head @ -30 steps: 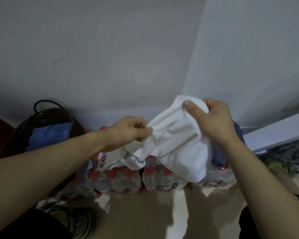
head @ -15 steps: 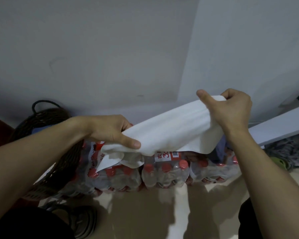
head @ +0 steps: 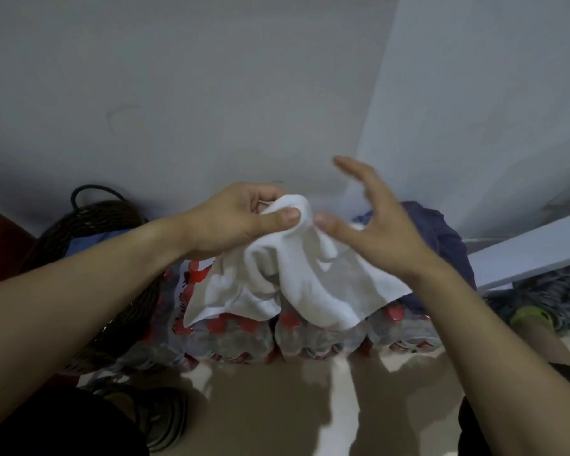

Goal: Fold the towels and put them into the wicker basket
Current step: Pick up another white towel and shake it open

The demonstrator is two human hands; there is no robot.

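The shrink-wrapped packs of red-capped water bottles lie along the floor by the wall, serving as the work surface, and the dark wicker basket stands at their left end with something blue already inside. A dark blue cloth is heaped on the packs to the right.

Half a second ago the white towel was stretched out flat between both hands; now it hangs bunched over the bottles, its two ends brought together. The left hand pinches the gathered top between thumb and curled fingers. The right hand has let go (its fingers are spread and blurred with motion), just beside the fabric and gripping nothing.

So one fold looks made, with the corners handed across to the left hand. The towel is still rumpled, not a tidy packet, and I'd judge it needs another fold or a smoothing before it goes left into the basket.
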